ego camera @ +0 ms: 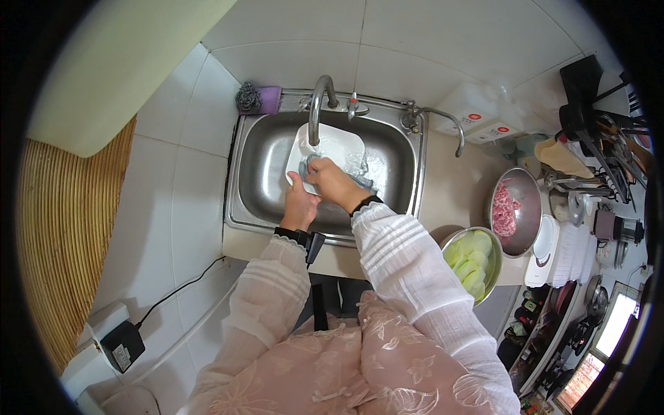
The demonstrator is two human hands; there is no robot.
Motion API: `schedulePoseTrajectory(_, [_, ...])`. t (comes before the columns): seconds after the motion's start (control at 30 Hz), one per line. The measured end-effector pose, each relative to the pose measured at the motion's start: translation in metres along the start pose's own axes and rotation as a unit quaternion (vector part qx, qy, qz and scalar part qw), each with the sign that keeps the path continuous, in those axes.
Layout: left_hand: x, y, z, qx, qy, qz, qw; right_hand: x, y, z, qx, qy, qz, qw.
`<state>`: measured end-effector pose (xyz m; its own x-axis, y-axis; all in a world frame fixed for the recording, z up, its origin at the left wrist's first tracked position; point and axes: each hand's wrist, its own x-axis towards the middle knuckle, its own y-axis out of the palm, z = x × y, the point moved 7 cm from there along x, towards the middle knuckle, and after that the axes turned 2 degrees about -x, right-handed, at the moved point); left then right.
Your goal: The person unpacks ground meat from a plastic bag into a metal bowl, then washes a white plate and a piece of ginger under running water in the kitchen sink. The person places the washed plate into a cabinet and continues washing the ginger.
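Observation:
A white rectangular tray (334,139) with rounded corners is held tilted inside the stainless steel sink (264,171). My left hand (301,203) grips its near left edge, thumb on the upper face. Bunched in the fingers of my right hand (334,179) is a grey-blue cloth (305,168), pressed against the tray. Part of that cloth hangs out below the right wrist. The curved tap spout (314,122) stands over the tray, and its surface looks wet under it. My right hand hides the tray's near right part.
A steel wool scourer (248,97) and a purple sponge (270,100) sit at the sink's back left corner. On the counter at right are a bowl of sliced pale green vegetable (472,262) and a steel bowl (529,223) with minced meat (503,210). A second, thin tap (459,132) arches rightward.

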<state>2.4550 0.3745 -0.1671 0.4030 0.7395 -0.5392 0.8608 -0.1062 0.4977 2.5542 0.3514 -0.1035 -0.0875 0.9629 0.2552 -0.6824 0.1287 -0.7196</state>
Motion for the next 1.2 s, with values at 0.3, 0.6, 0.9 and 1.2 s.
schedulePoseTrajectory(0.3, [-0.005,0.011,0.001,-0.007,-0.002,0.014,1.000,0.007,-0.006,0.004,0.034,-0.010,-0.054,0.998])
schedulePoseTrajectory(0.6, [-0.007,-0.016,0.002,-0.028,0.008,0.016,0.999,-0.026,-0.059,-0.054,0.049,0.191,-0.158,0.968])
schedulePoseTrajectory(0.9, [-0.007,-0.018,0.006,-0.015,0.013,-0.006,1.000,-0.032,-0.021,-0.049,0.278,0.341,-0.233,0.867])
schedulePoseTrajectory(1.2, [-0.013,-0.009,-0.002,0.043,0.004,0.052,0.998,-0.009,0.033,0.012,0.021,0.111,0.100,0.989])
